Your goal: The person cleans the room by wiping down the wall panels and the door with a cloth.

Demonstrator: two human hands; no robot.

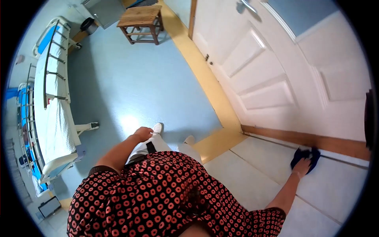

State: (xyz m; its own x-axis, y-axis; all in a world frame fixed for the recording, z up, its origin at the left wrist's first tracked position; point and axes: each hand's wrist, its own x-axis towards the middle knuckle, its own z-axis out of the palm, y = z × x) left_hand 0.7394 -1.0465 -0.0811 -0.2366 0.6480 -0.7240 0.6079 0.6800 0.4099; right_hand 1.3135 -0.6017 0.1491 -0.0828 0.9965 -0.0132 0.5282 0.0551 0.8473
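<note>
My right hand (302,167) reaches out to the right and presses on a crumpled dark blue cloth (314,159). Its fingers lie over the cloth, which sits where the white tiles meet the brown strip (272,136) along the bottom of the white panelled wall and door. Part of the cloth shows a pale patch. On the other side, my left hand (143,133) rests at the knee of my white trousers (158,143), holding nothing that I can see; its fingers show only in part.
A white door (252,59) with a metal handle (248,7) stands at the right. A wooden stool (140,19) is on the blue floor (138,75) ahead. Hospital beds (57,98) with side rails line the left, and a black bin (88,25) stands behind them.
</note>
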